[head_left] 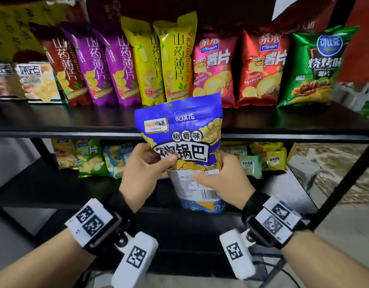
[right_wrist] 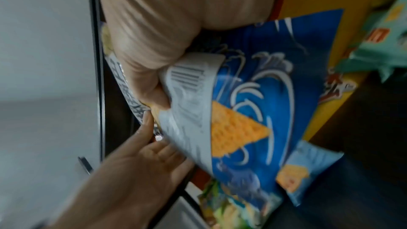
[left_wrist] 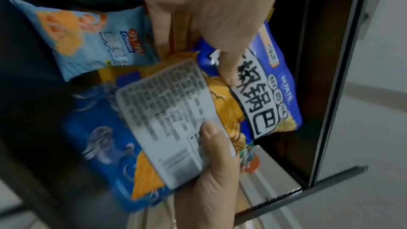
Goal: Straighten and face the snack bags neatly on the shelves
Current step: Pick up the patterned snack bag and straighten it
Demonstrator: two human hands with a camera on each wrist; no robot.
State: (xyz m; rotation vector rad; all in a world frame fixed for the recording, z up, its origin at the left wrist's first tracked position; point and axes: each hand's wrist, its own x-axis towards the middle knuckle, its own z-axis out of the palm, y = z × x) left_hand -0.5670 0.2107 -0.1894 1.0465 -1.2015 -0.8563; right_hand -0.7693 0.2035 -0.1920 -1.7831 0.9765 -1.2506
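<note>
Bag in question: blue rice-crust bag (head_left: 180,129), held upright in mid-air in front of the upper shelf edge (head_left: 75,134), long axis vertical, printed face toward the camera, top poking above the shelf line and bottom hanging in front of the lower shelf (head_left: 54,183). Left hand (head_left: 142,169) pinches its left edge, thumb across the front print, fingers behind. Right hand (head_left: 219,177) grips the lower right, thumb on the white label with the barcode. Both hands sit on the bag's lower half, so neither is nearer; the top is free. Judgement: the open slot is in the lower row, between the light blue bag (head_left: 117,159) and the pale green packs (head_left: 249,165), so the move is down and forward, keeping the axis vertical. Left wrist view shows the left thumb (left_wrist: 229,69) pressed on the black lettering and the light blue bag just beside the fingers. Right wrist view shows the wave-printed bottom, which the head view barely shows.
</note>
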